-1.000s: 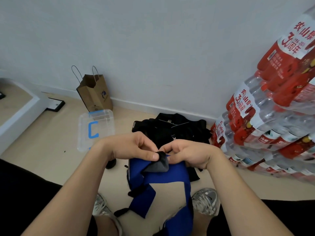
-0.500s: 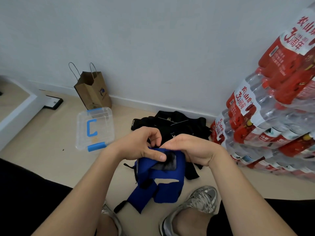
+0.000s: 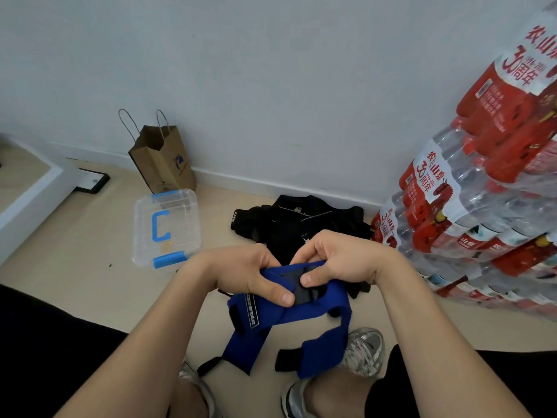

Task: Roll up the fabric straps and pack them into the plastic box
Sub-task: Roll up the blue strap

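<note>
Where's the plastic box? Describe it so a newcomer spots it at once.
Follow the pale wall to the brown paper bag standing at its foot. Directly in front of it lies the clear rectangular plastic box, left of the black fabric pile. Unlike those, it is see-through, with blue clips and a blue C-shaped handle.

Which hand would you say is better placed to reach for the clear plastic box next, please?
Left, probably. The plastic box lies on the floor on the side of the left hand; the right hand is nearer the water bottles. Both hold the blue strap, so it must release first.
</note>
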`<state>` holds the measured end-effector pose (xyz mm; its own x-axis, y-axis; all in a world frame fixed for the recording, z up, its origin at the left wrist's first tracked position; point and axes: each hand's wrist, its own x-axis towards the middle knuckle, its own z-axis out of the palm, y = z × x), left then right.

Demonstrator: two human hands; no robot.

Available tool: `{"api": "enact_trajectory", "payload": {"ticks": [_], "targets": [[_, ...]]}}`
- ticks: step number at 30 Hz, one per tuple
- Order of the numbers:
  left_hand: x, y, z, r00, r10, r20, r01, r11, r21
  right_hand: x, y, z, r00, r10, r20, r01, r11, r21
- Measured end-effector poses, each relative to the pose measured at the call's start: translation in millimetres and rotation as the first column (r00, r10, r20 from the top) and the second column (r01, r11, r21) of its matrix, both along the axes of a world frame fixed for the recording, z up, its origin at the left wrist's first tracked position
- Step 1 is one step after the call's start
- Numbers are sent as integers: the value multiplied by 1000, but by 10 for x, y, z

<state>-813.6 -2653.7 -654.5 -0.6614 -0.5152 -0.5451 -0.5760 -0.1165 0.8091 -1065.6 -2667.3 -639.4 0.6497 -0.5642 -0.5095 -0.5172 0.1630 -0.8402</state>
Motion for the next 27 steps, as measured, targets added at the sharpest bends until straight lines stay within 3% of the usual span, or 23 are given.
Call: {"api": "enact_trajectory", "payload": {"ticks": [5,11,15,19,22,24,27], "targets": [[18,22,-2,987,65,-149,-48,993,111,14,6,17,998,-62,23,63,997,-50],[123,20,26,947,155,-281,-112,980,162,-86,-6,-11,948,-233,218,237,971,4],[135,33,22,920,229,-317,-179,967,178,-168,-13,41,919,-291,265,315,948,-50],[152,32,30,892,329,-311,-273,939,211,-192,-44,143,969,-244,25,240,919,-314],[148,36,9,862,407,-303,-350,909,227,-188,-38,215,975,-149,-164,106,964,-245],[120,39,1,841,446,-307,-386,891,238,-136,-4,202,977,-126,-171,91,976,-198],[72,34,13,856,433,-283,-384,899,213,-53,2,127,971,-182,-157,131,949,-287]]}}
